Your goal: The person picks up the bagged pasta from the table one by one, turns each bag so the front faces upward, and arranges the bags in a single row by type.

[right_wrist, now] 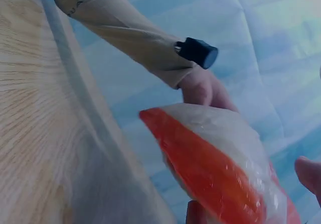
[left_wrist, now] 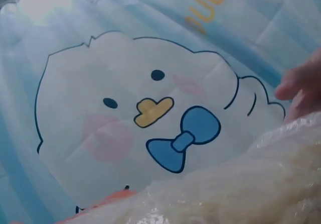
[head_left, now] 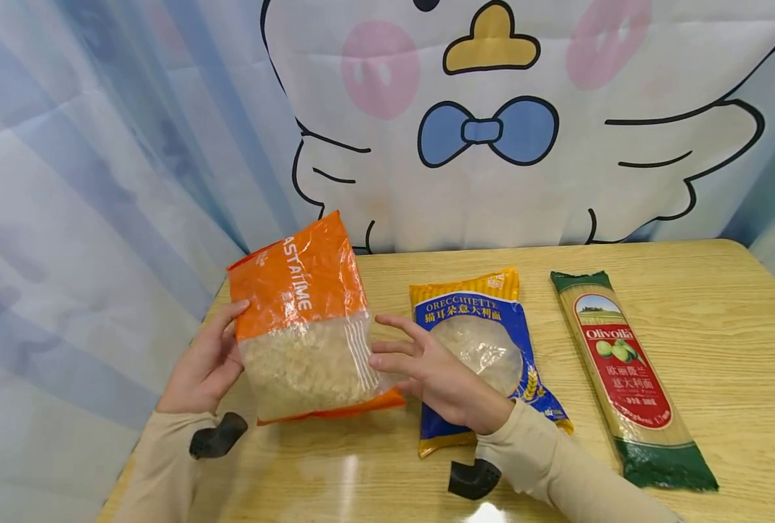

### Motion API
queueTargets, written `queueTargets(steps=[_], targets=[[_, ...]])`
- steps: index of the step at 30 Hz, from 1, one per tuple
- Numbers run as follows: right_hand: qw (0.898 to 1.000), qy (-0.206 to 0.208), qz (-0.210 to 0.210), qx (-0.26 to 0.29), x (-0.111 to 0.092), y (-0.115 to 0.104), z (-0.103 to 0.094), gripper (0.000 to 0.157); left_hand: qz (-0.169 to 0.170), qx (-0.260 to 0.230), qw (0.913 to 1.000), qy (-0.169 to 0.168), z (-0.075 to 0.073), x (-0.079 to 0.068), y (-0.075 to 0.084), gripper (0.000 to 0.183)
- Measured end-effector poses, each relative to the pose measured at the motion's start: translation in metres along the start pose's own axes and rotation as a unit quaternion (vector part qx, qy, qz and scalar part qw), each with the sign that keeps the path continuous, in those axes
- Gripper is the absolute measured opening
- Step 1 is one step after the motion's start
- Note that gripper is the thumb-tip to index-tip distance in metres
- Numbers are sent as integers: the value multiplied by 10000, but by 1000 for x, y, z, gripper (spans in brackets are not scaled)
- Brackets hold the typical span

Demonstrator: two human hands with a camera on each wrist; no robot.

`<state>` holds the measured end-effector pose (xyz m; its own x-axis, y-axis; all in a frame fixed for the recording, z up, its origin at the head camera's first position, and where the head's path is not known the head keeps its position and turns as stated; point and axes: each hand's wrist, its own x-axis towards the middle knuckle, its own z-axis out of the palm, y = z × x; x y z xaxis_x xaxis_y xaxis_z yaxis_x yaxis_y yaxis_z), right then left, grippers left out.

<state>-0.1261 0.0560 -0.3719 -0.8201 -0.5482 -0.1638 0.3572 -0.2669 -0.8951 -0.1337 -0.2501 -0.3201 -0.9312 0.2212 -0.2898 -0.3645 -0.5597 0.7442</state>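
Note:
In the head view, an orange pasta bag (head_left: 295, 276) with a clear lower window is held up and tilted over the left part of the table. My left hand (head_left: 200, 367) grips its left edge. At the bag's right edge, my right hand (head_left: 442, 374) has its fingers spread and extended, the fingertips right at the wrapper. The right wrist view shows the bag (right_wrist: 215, 163) from its underside, one right-hand fingertip (right_wrist: 308, 176) standing off from it. Clear wrapping (left_wrist: 225, 194) fills the bottom of the left wrist view.
A blue and yellow orecchiette bag (head_left: 472, 312) lies on the wooden table (head_left: 740, 349), partly behind my right hand. Further right is a green-ended spaghetti packet (head_left: 622, 370). A curtain (head_left: 485, 203) with a cartoon duck hangs behind the table.

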Motion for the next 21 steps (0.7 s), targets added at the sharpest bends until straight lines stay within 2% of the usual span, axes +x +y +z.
queueTargets(steps=[3,7,10,12,16,19,21], targets=[[9996,52,71,-276,1,5,3,74,314,86,9993,156,5,-2,1,38],[9985,88,-167,-511,4,12,7,78,731,273,9965,299,11,-4,2,24],[9972,154,-289,-671,4,14,8,78,900,566,9937,361,14,-5,2,19],[9969,200,-293,-703,3,15,8,77,954,628,9927,395,15,-5,2,24],[9962,292,-311,-764,2,14,9,74,969,701,9908,631,16,-4,3,48],[9962,328,-300,-746,2,13,9,72,1033,1017,9851,924,16,-3,3,63],[9962,325,-279,-753,2,13,9,70,1064,1269,9799,1116,15,-2,3,66]])
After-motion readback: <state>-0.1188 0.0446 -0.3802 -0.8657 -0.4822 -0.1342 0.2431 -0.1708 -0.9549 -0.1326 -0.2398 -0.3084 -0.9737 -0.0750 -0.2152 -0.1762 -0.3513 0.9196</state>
